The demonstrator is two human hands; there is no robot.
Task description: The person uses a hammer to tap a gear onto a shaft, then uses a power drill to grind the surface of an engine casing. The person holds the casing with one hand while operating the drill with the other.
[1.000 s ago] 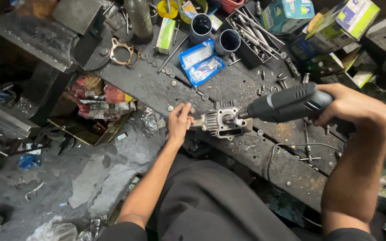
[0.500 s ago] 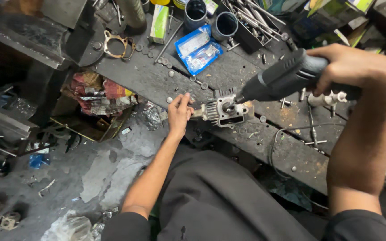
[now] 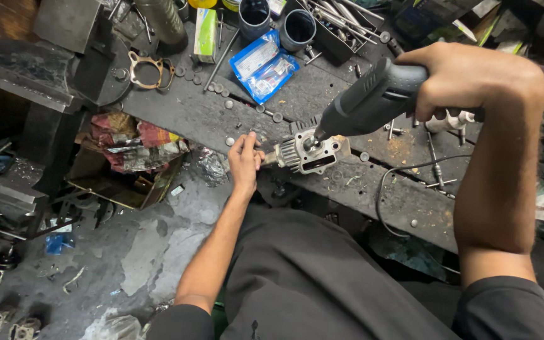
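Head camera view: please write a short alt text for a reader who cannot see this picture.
A person's right hand presses a grey power tool into a finned metal engine part on a dark workbench, while the left hand steadies the part. Behind lie a blue packet, two dark cups and loose washers.

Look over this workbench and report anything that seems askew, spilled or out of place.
Small round discs lie scattered loose across the bench, and crumpled papers sit jumbled below its edge. The finned metal part lies on its side, steadied by the left hand.
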